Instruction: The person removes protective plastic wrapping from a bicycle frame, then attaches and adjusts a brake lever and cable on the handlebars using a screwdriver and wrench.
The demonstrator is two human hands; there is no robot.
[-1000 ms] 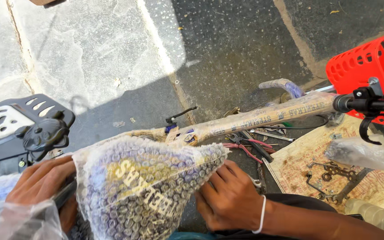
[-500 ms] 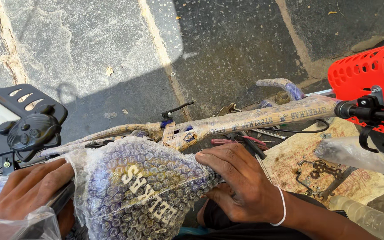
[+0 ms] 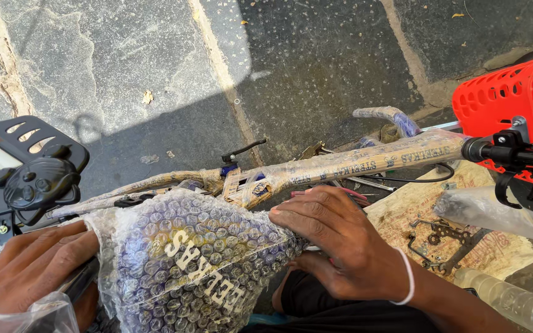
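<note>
Closest to the camera, a bicycle frame part wrapped in bubble wrap (image 3: 186, 259) lies across the person's lap. The left hand (image 3: 32, 274) clasps its left end, fingers curled over the wrap and a dark bar beneath. The right hand (image 3: 340, 246) rests flat on the right side of the wrap, fingers spread and pressing the plastic, a white band on the wrist. Just beyond, a handlebar in paper and clear film (image 3: 340, 166) runs to a black grip (image 3: 507, 151). A black rack (image 3: 13, 166) sits at the left, a red plastic basket (image 3: 513, 105) at the right. Small metal parts (image 3: 442, 243) lie on cardboard (image 3: 402, 216) on the stone pavement (image 3: 124, 61).
</note>
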